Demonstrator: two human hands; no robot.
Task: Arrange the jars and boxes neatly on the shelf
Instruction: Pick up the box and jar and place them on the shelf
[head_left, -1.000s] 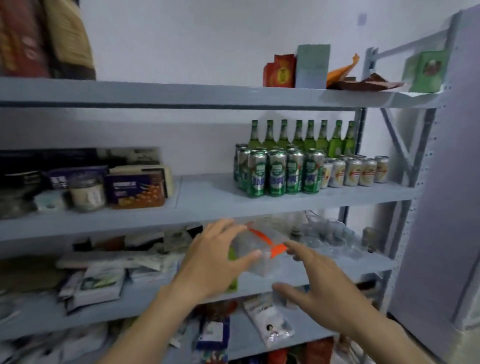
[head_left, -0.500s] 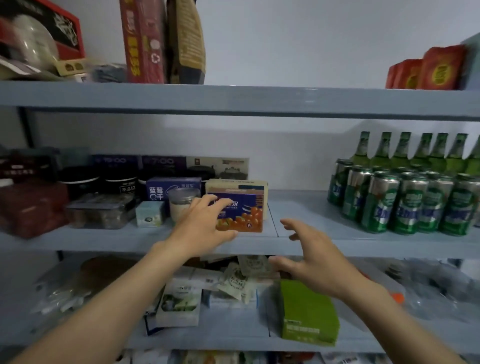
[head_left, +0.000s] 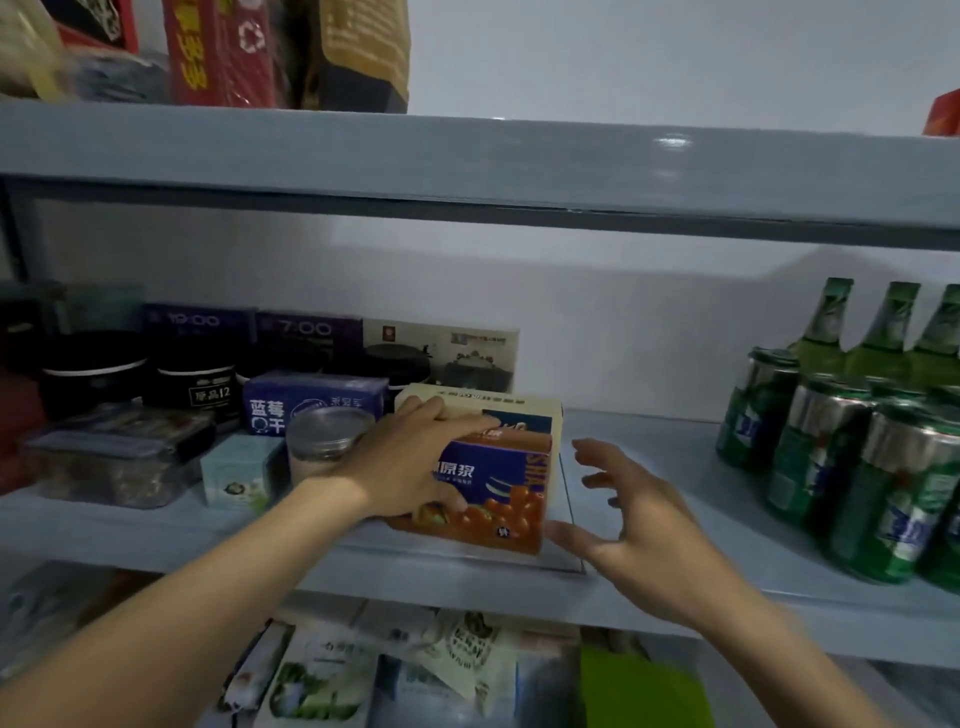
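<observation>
Head view puts both hands at the middle shelf (head_left: 649, 540), closing on the orange and blue box (head_left: 488, 488) that stands near the front edge. The left hand (head_left: 410, 467) is draped over the box's top left corner, fingers lying along the top face and the thumb down on the front, so it grips the carton. The right hand (head_left: 634, 525) is just beside the box's right side, fingers spread wide and loosely bent, holding nothing; its thumb tip sits very near the lower right corner, though I cannot tell whether it touches.

A cream box (head_left: 524, 410) stands directly behind the orange one, under the left fingertips. Just left of the left wrist is a clear jar (head_left: 322, 441) with a pale lid, and beyond it a small mint box (head_left: 239, 473) and a clear lidded container (head_left: 114, 457). Well off to the right of the right hand stand green cans (head_left: 852, 467).

To do this well, I'd say the right palm should come flat against the box's side so both hands square it up together, sliding it rather than lifting it. The left elbow wants watching: the jar is close enough to be nudged.
</observation>
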